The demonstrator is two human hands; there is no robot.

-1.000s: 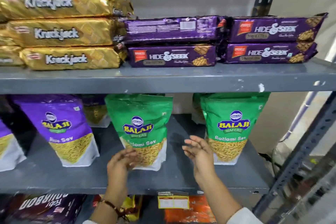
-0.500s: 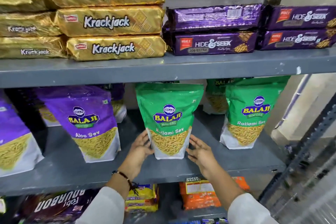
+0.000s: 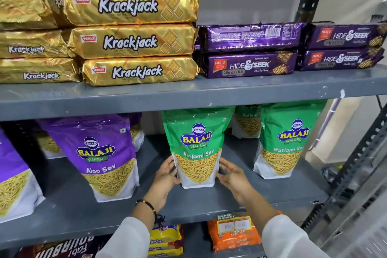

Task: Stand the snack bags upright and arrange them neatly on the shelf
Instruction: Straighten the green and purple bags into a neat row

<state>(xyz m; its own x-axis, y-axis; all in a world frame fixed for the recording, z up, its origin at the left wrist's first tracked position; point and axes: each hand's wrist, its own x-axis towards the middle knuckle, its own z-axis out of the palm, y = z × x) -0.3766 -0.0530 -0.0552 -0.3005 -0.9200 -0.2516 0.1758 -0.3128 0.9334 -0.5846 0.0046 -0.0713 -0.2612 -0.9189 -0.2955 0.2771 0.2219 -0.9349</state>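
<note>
A: Delta vs 0.5 s back?
B: Little in the scene. View is pulled in closer and shifted a bit; the middle green Ratlami Sev bag [image 3: 197,148] is seen in the same spot on the middle shelf [image 3: 69,205], both hands kept at its lower edges. A second ago the hands were loose in front of it, not flanking it.

A: Grip state?
B: Left hand [image 3: 166,175] is pressed to the bag's lower left side, right hand [image 3: 231,174] to the lower right. Bag is clamped lightly between the two palms; fingers are curved, not fisted.

A: Orientation?
B: Long axis vertical, base on the shelf, label faced out, top seal just under the upper shelf [image 3: 188,94]. Slight lean to the left is seen at the top.

A: Neighbours, obstructions?
B: Purple Aloo Sev bag [image 3: 100,159] stands apart on the left, tilted. Right green bag [image 3: 287,142] stands apart on the right, another green bag [image 3: 247,123] behind the gap. Krackjack packs [image 3: 134,40] and Hide & Seek packs [image 3: 249,52] are stacked flat above. Nothing is touching the held bag besides the hands.
</note>
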